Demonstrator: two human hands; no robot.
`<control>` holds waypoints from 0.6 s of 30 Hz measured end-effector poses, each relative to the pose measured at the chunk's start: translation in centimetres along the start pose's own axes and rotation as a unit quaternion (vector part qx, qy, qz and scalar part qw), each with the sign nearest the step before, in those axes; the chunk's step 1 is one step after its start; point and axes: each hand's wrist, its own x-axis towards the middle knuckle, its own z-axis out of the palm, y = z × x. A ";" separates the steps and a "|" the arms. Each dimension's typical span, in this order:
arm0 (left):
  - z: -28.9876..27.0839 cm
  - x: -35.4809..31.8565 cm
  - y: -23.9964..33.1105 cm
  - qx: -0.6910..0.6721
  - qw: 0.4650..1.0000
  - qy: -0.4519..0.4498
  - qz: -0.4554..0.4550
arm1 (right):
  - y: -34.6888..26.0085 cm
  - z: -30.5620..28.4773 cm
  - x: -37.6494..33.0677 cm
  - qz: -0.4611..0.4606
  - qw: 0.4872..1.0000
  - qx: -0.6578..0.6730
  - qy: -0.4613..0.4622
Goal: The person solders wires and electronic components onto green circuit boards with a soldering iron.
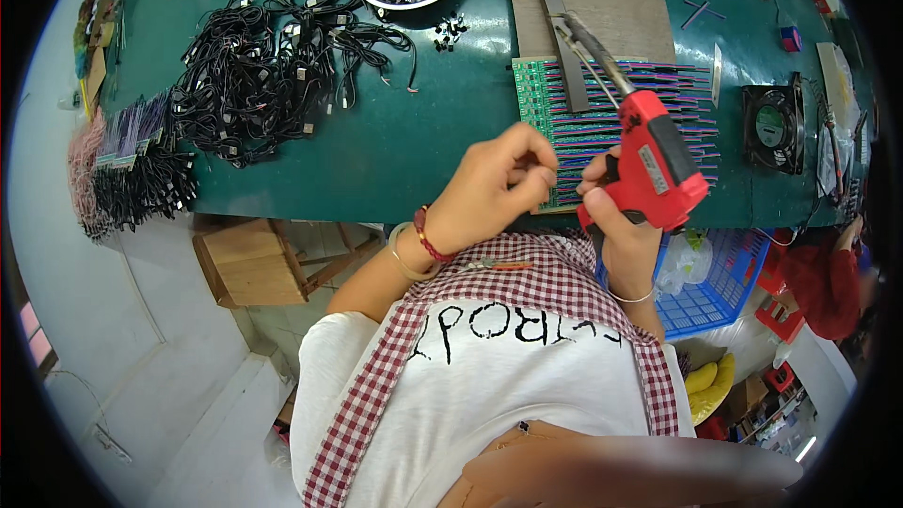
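The comb of green rectangular circuit boards lies toward the near edge of the dark green table, its column of boards running from that edge toward the far one. Thin black, blue and pink wires reach from the boards toward the table's right edge, across the column's long axis. The bare left hand is the nearer to the boards, just beside the column's near end, thumb and forefinger drawn together; whether anything is pinched between them I cannot tell. The bare right hand grips a red-and-black pistol-shaped soldering gun near the wires' near side, its metal barrel slanting toward the far edge and leftward. A flat grey metal bar lies lengthwise across a thin brown wooden sheet and onto the wires, so the far side is the hemmed-in one. Leftward, plain green tabletop gives room as far as a tangled heap of black cables; rightward, a narrower strip separates the wires from a square black fan
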 end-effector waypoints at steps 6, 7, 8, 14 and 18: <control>0.1 0.4 1.4 0.252 0.931 -0.052 0.259 | -0.6 0.2 -0.5 0.031 0.997 -0.059 -0.045; 0.0 0.3 1.6 0.253 0.932 -0.049 0.255 | -0.8 0.4 -0.5 0.024 0.996 -0.072 -0.047; 0.1 0.2 1.6 0.255 0.933 -0.047 0.251 | -0.9 0.5 -0.6 0.018 0.995 -0.084 -0.049; 0.9 -0.4 1.0 0.115 0.986 0.009 0.118 | -0.7 0.8 -0.4 -0.013 0.992 -0.110 -0.059; 0.0 -0.4 0.8 0.223 0.966 -0.023 0.127 | -0.8 1.0 -0.3 -0.011 0.991 -0.124 -0.056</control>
